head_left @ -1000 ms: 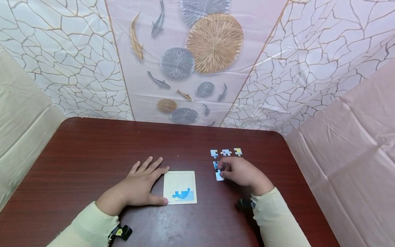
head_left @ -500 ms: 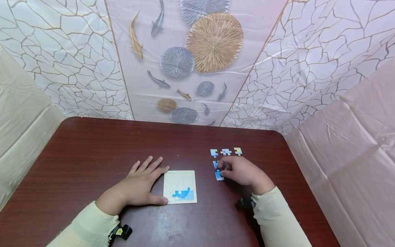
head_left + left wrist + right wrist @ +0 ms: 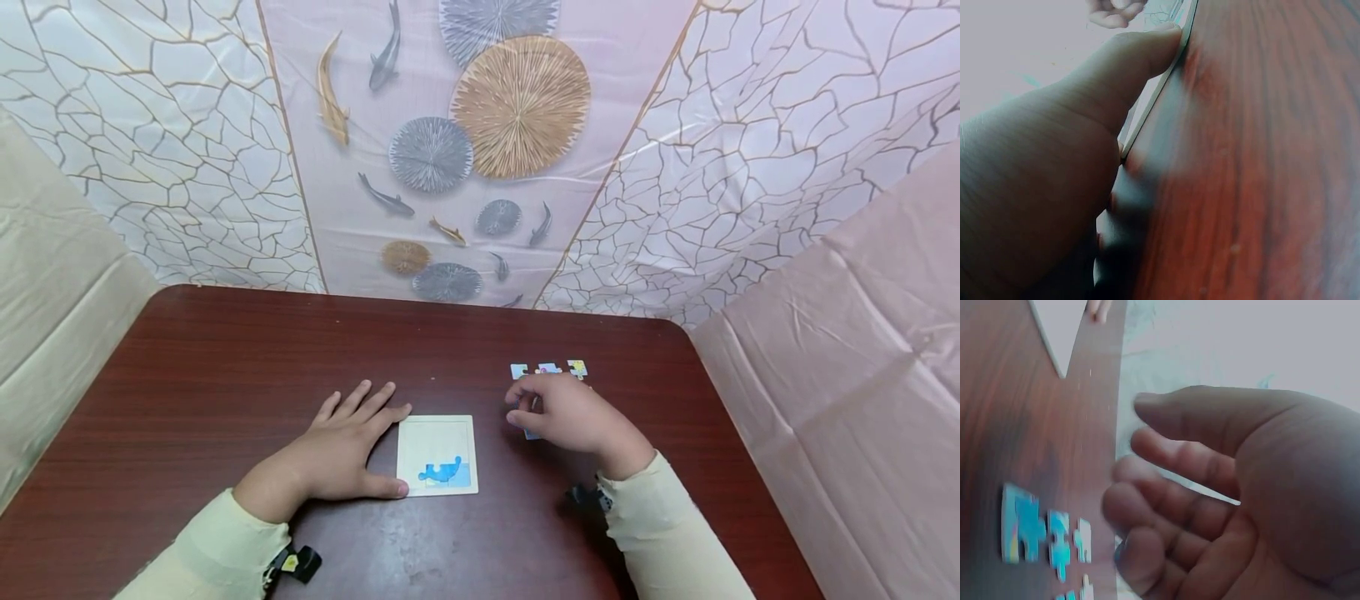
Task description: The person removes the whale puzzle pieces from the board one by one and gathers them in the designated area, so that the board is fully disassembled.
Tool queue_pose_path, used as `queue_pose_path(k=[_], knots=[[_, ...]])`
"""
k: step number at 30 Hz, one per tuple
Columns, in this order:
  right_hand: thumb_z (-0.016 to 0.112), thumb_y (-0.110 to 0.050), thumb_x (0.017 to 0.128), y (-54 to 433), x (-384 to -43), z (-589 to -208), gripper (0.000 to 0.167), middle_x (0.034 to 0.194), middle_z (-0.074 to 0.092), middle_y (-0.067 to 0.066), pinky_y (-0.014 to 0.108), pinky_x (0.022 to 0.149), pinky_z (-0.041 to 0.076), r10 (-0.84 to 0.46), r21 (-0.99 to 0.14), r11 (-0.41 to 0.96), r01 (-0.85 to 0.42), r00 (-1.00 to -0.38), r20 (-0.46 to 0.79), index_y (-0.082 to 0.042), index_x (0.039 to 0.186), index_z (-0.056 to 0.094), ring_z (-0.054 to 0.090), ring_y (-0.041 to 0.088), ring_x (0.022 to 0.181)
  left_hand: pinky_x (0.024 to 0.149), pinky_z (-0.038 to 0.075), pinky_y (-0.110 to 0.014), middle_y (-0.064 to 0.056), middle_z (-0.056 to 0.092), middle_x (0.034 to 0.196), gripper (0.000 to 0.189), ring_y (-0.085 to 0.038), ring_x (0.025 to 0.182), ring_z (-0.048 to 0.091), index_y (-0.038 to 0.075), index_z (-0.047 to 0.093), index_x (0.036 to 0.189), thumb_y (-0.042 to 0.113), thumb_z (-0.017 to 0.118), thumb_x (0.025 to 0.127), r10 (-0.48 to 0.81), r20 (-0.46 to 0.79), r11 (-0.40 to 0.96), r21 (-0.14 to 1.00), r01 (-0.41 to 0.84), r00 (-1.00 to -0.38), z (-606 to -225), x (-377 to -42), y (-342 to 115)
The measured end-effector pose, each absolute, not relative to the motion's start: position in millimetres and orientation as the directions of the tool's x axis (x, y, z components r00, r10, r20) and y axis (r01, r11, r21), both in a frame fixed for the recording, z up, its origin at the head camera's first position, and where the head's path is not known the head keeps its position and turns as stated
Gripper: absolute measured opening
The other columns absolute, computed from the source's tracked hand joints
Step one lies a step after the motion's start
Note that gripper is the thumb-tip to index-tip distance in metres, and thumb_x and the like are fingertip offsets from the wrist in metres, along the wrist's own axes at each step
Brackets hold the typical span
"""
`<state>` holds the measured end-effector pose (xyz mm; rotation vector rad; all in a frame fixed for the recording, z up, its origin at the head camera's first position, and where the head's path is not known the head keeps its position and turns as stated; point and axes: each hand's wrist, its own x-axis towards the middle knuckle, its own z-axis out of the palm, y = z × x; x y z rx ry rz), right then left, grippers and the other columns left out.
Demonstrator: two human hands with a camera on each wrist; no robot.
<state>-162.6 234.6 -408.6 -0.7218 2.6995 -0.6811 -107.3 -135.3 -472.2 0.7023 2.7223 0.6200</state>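
My left hand [image 3: 341, 450] lies spread on the table, thumb and index fingertip at the left edge of a square wooden puzzle tray [image 3: 427, 433]. A few joined blue puzzle pieces [image 3: 447, 472] fill the tray's lower right. In the left wrist view the thumb [image 3: 1154, 53] touches the tray's edge. My right hand [image 3: 570, 414] hovers over the loose puzzle pieces. In the right wrist view its fingers are loosely bent, thumb and index apart, with nothing seen between them. A blue puzzle piece [image 3: 1022, 525] and a narrower-looking one [image 3: 1059, 544] lie on the table beside the fingers.
At the back of the loose group lie a pale blue piece [image 3: 519, 371], a middle piece [image 3: 549, 367] and a yellow-patterned piece [image 3: 577, 367]. The brown table [image 3: 300, 342] ends at a patterned cloth backdrop [image 3: 480, 208]. Cloth walls stand on both sides.
My right hand has moved slightly left and up from the nearest loose piece, now covering more of the pieces in the head view. That piece looked paler at first, then bluer. The left hand and tray stay put.
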Motion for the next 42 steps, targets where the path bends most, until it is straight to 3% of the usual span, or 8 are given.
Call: queue_pose_path(k=[6,14,18,26,33,42], knots=[[0.087,-0.021,0.100,206,-154,-412,0.017,0.093,0.074,-0.012,0.026,0.076,0.059,-0.556,-0.538,0.722,-0.436,-0.828,-0.073,-0.015,0.116,0.083,0.066,0.003,0.082,0.134,0.011,-0.081,-0.008,0.019,0.190,0.111,-0.046,0.176,0.012,0.030,0.043,0.175,0.086,0.077,0.086,0.509,-0.155,0.795,0.462,0.393,-0.847,-474,-108,-136],[0.090,-0.019,0.097,169,-138,-420,0.023,0.097,0.078,-0.002,0.022,0.078,0.059,-0.684,-0.526,0.628,-0.573,-0.729,-0.024,-0.009,0.116,0.085,0.070,0.008,0.084,0.134,0.013,-0.081,-0.008,0.020,0.190,0.112,-0.046,0.176,0.013,0.030,0.043,0.175,0.087,0.077,0.085,0.502,-0.157,0.803,0.451,0.390,-0.851,-475,-108,-136],[0.089,-0.022,0.098,157,-129,-424,0.024,0.099,0.077,-0.001,0.020,0.078,0.057,-0.713,-0.524,0.617,-0.587,-0.698,-0.058,-0.011,0.119,0.085,0.068,0.008,0.083,0.133,0.014,-0.082,-0.009,0.022,0.189,0.112,-0.047,0.176,0.014,0.029,0.043,0.175,0.088,0.076,0.085,0.506,-0.147,0.797,0.456,0.396,-0.850,-472,-108,-136],[0.088,-0.025,0.099,144,-121,-430,0.024,0.108,0.078,-0.003,0.017,0.078,0.055,-0.732,-0.467,0.636,-0.615,-0.671,-0.114,-0.012,0.119,0.085,0.067,0.004,0.086,0.132,0.015,-0.082,-0.011,0.023,0.189,0.112,-0.048,0.175,0.015,0.027,0.044,0.174,0.088,0.076,0.086,0.511,-0.140,0.792,0.461,0.401,-0.848,-470,-107,-136],[0.088,-0.025,0.098,142,-121,-433,0.020,0.106,0.077,-0.005,0.019,0.077,0.054,-0.723,-0.422,0.659,-0.623,-0.679,-0.128,-0.014,0.114,0.085,0.059,-0.001,0.082,0.132,0.015,-0.082,-0.011,0.023,0.189,0.113,-0.048,0.175,0.015,0.027,0.044,0.175,0.088,0.077,0.085,0.511,-0.138,0.790,0.464,0.400,-0.849,-471,-107,-136],[0.090,-0.035,0.095,135,-115,-438,0.024,0.105,0.074,-0.009,0.024,0.082,0.058,-0.728,-0.277,0.678,-0.681,-0.676,-0.119,-0.021,0.113,0.087,0.063,0.002,0.089,0.132,0.016,-0.082,-0.011,0.023,0.189,0.112,-0.048,0.175,0.016,0.027,0.044,0.175,0.088,0.077,0.085,0.514,-0.129,0.787,0.464,0.406,-0.848,-471,-106,-137]])
